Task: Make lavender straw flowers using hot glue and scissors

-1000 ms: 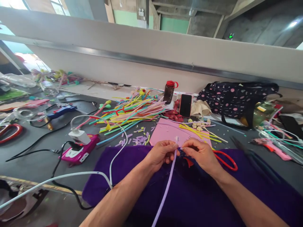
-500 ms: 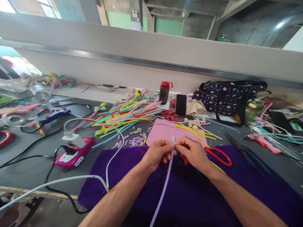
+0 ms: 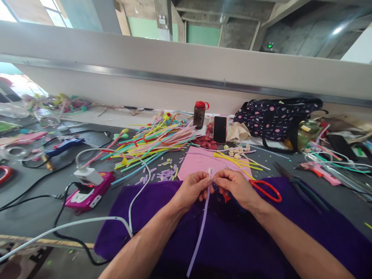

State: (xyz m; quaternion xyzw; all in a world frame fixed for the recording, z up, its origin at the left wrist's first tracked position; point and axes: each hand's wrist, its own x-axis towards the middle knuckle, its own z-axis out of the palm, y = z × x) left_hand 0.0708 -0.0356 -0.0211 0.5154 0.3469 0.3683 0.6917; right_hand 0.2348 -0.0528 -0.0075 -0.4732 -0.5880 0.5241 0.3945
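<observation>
Your left hand (image 3: pixel 192 190) is pinching a thin, flexible lilac strip (image 3: pixel 200 238) near its upper end. Your right hand (image 3: pixel 236 189) is bunching its fingertips right beside it; can't tell whether they're gripping anything. The strip is trailing down over a dark purple cloth (image 3: pixel 124 207), its top showing against a flat pink sheet (image 3: pixel 193 159).

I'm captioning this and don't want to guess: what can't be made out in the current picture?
All in the head view:
- What the right hand pinches, if anything: its own curled fingers hide it.
- The lilac stem inside the left hand: the fingers cover it.
- The far end of the red looped handle: hidden behind the right hand.
- The rest of the red ring: cut off by the left edge.
</observation>
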